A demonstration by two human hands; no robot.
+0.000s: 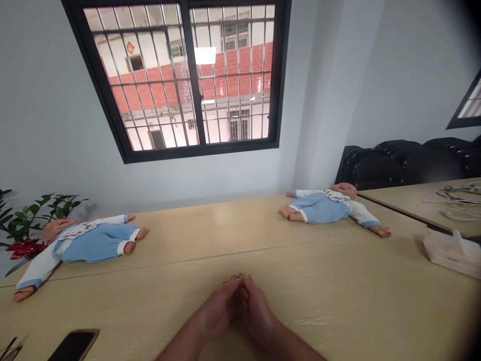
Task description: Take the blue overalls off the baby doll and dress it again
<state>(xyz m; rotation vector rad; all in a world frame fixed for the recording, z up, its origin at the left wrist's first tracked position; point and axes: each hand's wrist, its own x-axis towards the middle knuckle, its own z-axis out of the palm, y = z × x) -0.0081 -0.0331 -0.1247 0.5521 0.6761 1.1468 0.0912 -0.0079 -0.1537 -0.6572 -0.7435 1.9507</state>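
Observation:
My left hand (220, 306) and my right hand (257, 307) rest together on the light wooden table (323, 311), at the bottom middle of the head view. Their fingers are closed and meet at the tips, and a dark gap shows between the palms. I see no object in either hand. On the left of the table a baby doll (97, 243) in a white and light blue outfit lies on its back. A second, similarly dressed baby doll (319, 206) lies at the back right. Both dolls are apart from my hands.
A phone (75, 346) and what look like glasses (12, 348) lie at the front left. A plant (28, 220) stands beyond the left edge. At right are a whitish tissue box (451, 253), tangled cables (460, 203) and black chairs (409, 160). A barred window (201, 145) is ahead.

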